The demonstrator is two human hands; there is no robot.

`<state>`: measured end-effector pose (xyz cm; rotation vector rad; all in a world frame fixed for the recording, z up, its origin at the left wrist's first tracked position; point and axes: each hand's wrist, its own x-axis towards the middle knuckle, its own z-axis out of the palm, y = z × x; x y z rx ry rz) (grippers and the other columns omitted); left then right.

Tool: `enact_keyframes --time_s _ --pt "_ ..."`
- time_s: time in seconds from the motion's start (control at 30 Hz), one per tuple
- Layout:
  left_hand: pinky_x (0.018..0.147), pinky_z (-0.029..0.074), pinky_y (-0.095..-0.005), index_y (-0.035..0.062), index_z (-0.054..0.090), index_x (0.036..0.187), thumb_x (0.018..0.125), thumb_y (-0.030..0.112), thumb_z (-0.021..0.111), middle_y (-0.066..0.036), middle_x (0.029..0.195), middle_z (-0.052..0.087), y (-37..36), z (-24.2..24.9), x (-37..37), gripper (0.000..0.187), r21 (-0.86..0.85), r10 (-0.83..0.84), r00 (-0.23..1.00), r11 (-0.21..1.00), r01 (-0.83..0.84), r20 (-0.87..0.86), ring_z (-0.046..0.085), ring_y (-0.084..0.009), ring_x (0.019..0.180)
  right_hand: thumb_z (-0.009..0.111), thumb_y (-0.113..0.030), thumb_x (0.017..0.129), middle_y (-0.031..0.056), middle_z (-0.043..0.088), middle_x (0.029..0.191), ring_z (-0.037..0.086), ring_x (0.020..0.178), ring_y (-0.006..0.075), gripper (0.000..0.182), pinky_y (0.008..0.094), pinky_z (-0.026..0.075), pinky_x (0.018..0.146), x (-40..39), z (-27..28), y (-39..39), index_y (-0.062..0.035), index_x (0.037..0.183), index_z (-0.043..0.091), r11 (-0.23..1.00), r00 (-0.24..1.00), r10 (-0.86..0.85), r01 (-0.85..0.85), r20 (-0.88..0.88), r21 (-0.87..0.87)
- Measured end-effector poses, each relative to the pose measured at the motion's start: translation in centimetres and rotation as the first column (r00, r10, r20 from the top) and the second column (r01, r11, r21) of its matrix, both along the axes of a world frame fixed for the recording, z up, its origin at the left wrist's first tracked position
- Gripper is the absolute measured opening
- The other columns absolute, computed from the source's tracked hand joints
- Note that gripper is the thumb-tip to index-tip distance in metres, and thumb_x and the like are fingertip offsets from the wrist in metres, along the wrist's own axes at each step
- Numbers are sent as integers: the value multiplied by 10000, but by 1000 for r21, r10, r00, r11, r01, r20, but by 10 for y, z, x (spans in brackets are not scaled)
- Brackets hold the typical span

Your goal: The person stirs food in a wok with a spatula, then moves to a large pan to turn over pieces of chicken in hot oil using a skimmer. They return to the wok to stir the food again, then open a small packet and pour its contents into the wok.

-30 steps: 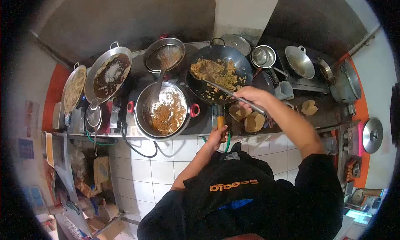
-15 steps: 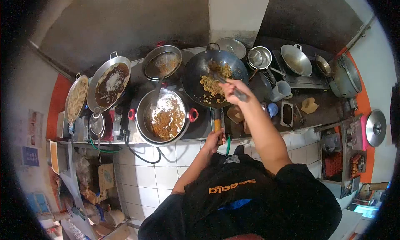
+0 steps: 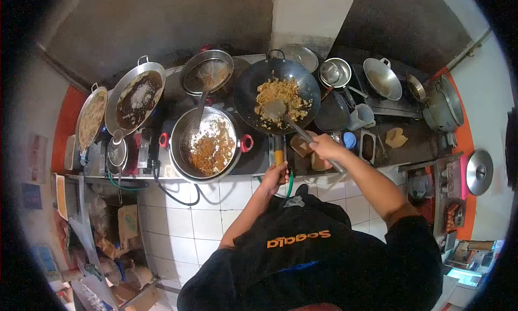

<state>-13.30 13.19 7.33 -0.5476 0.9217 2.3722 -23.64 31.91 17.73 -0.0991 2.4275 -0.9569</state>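
Note:
My left hand (image 3: 275, 176) is wrapped round the wooden handle (image 3: 279, 151) of a large dark wok (image 3: 248, 98). Golden-brown crumbly food (image 3: 283, 95) lies in the middle of the wok. My right hand (image 3: 328, 149) grips the long metal handle of a spatula (image 3: 275, 109), whose flat head rests on the lower part of the food. Left of the wok stands a steel pot (image 3: 178, 162) with red handles, holding brown bits and liquid. A strainer (image 3: 208, 76) with brown bits sits over a pan behind that pot.
Two wide pans (image 3: 114, 114) (image 3: 90, 119) stand at the left. Right of the wok are a small pot (image 3: 335, 72), a plastic jug (image 3: 362, 117), a blue item (image 3: 349, 140), a metal tray (image 3: 367, 147), a light wok (image 3: 382, 80) and a large pot (image 3: 448, 106).
My right hand has moved back and right, away from over the wok, with the spatula. The spatula head now shows on the food, which is gathered nearer the wok's middle.

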Motion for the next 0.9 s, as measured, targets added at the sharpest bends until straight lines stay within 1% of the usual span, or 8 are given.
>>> enact_keyframes --time_s 0.27,0.33,0.4,0.57,0.6,0.7,0.8,0.9 --pt "457 424 -265 86 452 923 862 234 570 -30 668 516 -4 1 3 199 -16 -23 999 1000 23 25 502 -134 521 462 -238 873 83 472 522 435 330 183 240 342 376 301 -6 16 11 -31 977 526 989 969 41 -75 246 131" --pt "459 425 -269 87 445 932 877 255 547 -34 682 516 0 -4 -1 204 -18 -28 999 999 29 34 503 -139 524 504 -273 805 207 601 752 600 691 323 289 441 493 624 -57 0 68 -26 902 616 802 869 494 -457 2 385" --pt "470 431 -280 99 426 950 908 317 479 -44 720 516 -1 -6 1 228 64 14 1000 998 -15 23 506 -146 540 529 -240 780 187 614 754 612 719 320 252 407 493 680 -89 39 67 -39 866 654 686 824 560 -408 -80 602" --pt "485 439 -287 116 401 979 922 370 425 -47 741 518 -2 3 1 261 25 23 999 999 -24 30 512 -147 565 548 -153 766 111 567 575 531 432 209 157 360 433 368 -144 176 16 -34 833 625 576 929 341 -325 141 750" --pt "487 441 -288 117 397 981 923 370 424 -47 740 520 -2 2 1 261 21 14 1000 1000 -14 18 512 -148 563 615 -189 752 150 629 774 598 553 214 230 342 460 404 -135 211 -1 40 759 617 589 952 249 -294 177 753" --pt "487 448 -287 116 393 983 920 361 437 -49 738 526 -2 -2 4 257 30 38 999 999 -38 14 514 -147 556 659 -216 753 88 631 793 586 575 194 238 342 473 487 -165 208 2 -24 891 637 346 929 276 -336 247 876" --pt "493 450 -286 122 407 996 915 357 456 -43 738 532 -2 -1 2 253 30 19 999 999 -20 28 525 -144 580 649 -228 758 61 640 808 594 619 175 256 340 477 540 -183 176 -3 -47 940 644 371 967 157 -247 202 895" --pt "495 454 -276 123 410 1008 913 357 458 -41 747 528 -2 -1 3 258 40 27 999 999 -28 30 523 -140 583 579 -144 730 108 654 944 639 844 272 253 395 505 689 -205 122 2 -64 956 658 379 834 551 -233 -16 895"
